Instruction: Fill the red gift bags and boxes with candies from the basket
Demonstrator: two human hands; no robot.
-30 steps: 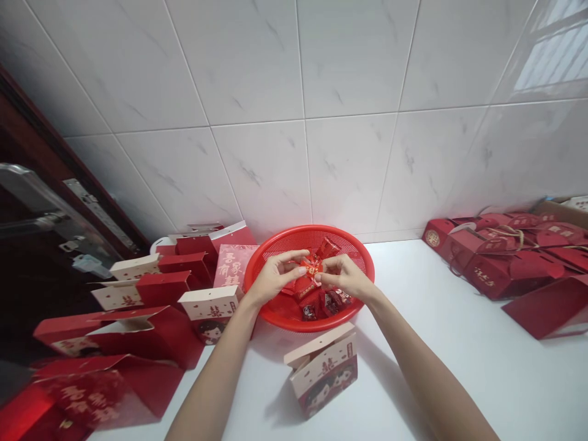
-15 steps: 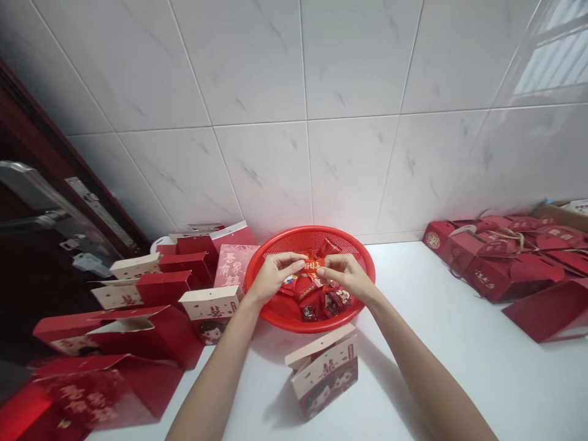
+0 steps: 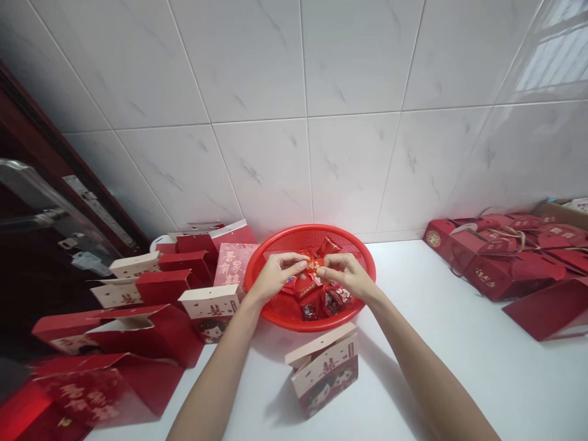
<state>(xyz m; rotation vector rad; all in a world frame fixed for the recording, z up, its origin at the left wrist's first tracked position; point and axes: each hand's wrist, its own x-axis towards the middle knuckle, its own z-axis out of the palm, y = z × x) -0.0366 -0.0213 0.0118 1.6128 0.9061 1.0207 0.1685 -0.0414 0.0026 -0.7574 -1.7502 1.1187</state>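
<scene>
Over the red plastic basket, a small red candy packet with gold characters is stretched between my two hands. My left hand pinches its left end between thumb and fingers. The right end is in the closed fingertips of my right hand. Beneath them, several wrapped candies in red, some with dark or patterned wrappers, lie in the basket. A small cream and red gift box stands in front of the basket, its top flaps partly open.
Several red and cream gift boxes crowd the left side by a dark door with a metal handle. More red boxes with cord handles lie at the right. A tiled wall rises behind the white table.
Both hands keep their pinch on the packet over the basket. The view has shifted very slightly; otherwise little differs.
</scene>
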